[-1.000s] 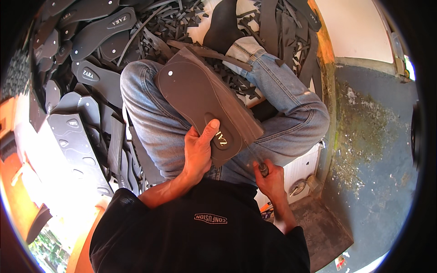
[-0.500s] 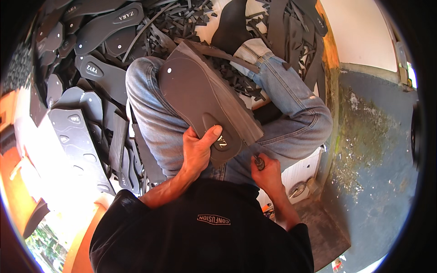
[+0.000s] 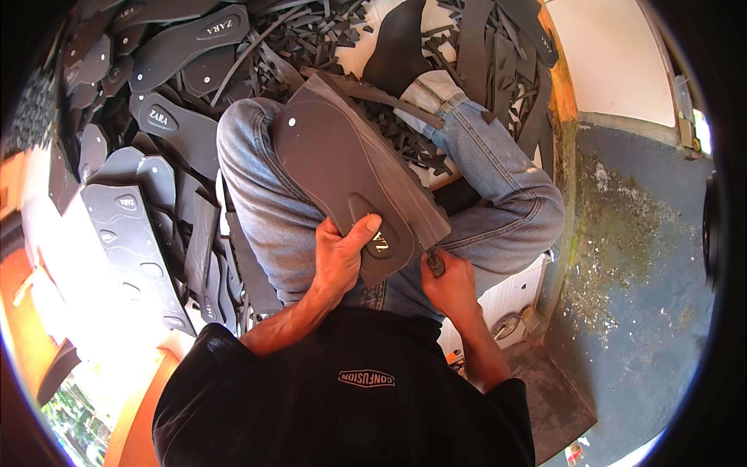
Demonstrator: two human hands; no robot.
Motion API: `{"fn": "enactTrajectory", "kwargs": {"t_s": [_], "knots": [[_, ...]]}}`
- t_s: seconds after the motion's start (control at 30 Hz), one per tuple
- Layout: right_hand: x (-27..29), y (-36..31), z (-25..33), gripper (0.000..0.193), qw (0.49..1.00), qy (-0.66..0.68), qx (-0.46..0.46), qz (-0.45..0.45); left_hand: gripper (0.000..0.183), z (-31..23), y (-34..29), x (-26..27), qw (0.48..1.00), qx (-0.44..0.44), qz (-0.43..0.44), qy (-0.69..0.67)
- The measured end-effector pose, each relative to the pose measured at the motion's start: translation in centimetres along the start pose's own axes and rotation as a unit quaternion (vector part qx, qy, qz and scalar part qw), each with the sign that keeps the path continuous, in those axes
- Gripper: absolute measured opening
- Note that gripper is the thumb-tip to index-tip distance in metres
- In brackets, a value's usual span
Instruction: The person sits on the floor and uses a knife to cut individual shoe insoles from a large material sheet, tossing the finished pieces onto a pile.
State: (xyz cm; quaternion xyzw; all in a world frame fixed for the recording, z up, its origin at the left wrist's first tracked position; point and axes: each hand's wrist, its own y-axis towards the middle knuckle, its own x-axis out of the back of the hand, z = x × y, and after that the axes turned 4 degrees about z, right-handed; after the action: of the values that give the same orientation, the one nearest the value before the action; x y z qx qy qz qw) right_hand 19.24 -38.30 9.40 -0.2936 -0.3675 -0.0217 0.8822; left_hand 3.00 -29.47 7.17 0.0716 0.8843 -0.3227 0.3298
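A dark foam sheet (image 3: 323,159) with a shoe-sole outline and a raised heel pad lies slantwise across my lap. My left hand (image 3: 340,253) grips its near end, thumb pressed on top by the heel pad and fingers hidden underneath. In my right hand (image 3: 451,284), a dark-handled knife (image 3: 436,265) is held in a closed fist. Its thin tip is at the sheet's near right corner, beside the outlined heel; the blade is too small to make out clearly. A strip along the sheet's right side looks rough and partly separated.
Several dark cut soles (image 3: 187,50) are heaped at the far left, with an outlined sheet (image 3: 128,241) nearer. Small offcuts (image 3: 311,39) litter the floor ahead, around my black-socked foot (image 3: 395,50). To the right are a stained blue-grey floor (image 3: 630,257) and a brown block (image 3: 545,397).
My right hand has moved slightly up and left, bringing the knife to the sheet's near corner. My left hand and the sheet have barely moved.
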Motion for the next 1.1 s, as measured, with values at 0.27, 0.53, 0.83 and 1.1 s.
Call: {"fn": "enactTrajectory", "kwargs": {"t_s": [0.27,0.53,0.83,1.1], "knots": [[-1.0,2.2,1.2,0.014,1.0,-0.013,-0.012,0.018,0.017,-0.1,0.0,0.2,1.0,0.004,0.004,0.002],[-2.6,4.6,2.6,0.03,0.983,0.043,0.159,-0.077,0.015,0.1,0.2,0.4,1.0,-0.003,0.009,-0.013],[-3.1,6.1,3.3,0.032,0.967,0.076,0.224,-0.094,0.013,0.1,0.2,0.7,1.0,-0.011,0.023,-0.01],[-4.6,6.9,0.6,0.042,0.941,0.008,0.318,-0.113,0.016,0.1,0.1,1.4,0.999,0.008,0.043,-0.01]]}}
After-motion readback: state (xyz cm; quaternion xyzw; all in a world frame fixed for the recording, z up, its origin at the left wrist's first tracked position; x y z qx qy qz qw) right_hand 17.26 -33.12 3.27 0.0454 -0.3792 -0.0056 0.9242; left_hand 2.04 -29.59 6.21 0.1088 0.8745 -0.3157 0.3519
